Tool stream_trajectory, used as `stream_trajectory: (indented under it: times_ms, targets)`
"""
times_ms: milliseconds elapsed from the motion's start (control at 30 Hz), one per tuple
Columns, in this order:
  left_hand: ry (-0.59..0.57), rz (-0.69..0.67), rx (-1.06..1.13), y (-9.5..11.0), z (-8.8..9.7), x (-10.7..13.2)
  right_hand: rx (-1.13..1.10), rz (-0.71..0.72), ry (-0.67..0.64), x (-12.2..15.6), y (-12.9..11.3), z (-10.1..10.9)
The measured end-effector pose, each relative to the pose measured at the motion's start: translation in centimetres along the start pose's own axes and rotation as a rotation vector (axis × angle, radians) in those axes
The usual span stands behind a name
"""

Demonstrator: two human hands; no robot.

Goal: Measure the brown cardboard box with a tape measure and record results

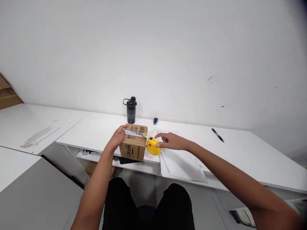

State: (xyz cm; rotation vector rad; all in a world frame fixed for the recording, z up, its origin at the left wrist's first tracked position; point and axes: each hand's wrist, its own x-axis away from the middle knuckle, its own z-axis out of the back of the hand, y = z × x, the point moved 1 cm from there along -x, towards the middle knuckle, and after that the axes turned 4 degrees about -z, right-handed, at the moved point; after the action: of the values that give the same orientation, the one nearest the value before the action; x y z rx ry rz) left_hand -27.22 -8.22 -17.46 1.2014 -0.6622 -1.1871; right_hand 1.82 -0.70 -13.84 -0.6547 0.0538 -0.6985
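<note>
A small brown cardboard box (133, 146) stands near the front edge of the white table (240, 150). A white tape blade (134, 133) is stretched across the box's top. My left hand (119, 135) rests on the box's left top edge, fingers pinched on the blade's end. My right hand (170, 141) holds the yellow tape measure case (153, 146) just right of the box, fingers curled on it.
A dark water bottle (131, 110) stands behind the box by the wall. A small blue object (155, 121) lies beside it. White paper sheets (179, 161) lie under my right hand. A black pen (217, 135) lies at the right. Another white table (35, 127) is at the left.
</note>
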Motion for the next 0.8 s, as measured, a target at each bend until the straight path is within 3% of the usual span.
stream_trajectory:
  times_ms: [233,400,567,700,800]
  targets:
    - [-0.003,-0.010,-0.029,-0.3,0.2,-0.2,0.508,0.084,0.333,1.9,0.4,-3.8]
    - [-0.011,-0.028,-0.017,-0.2,0.1,-0.1,0.585,0.153,0.683,2.6,1.0,-6.9]
    - [-0.012,-0.012,0.104,0.0,-0.1,0.2,0.591,0.090,1.102,2.9,2.2,-10.6]
    - [0.036,0.066,0.183,0.0,-0.2,0.4,0.595,0.134,1.217,2.3,3.5,-13.0]
    - [0.068,0.114,0.221,-0.1,-0.3,0.3,0.560,0.341,1.165,1.3,4.9,-13.7]
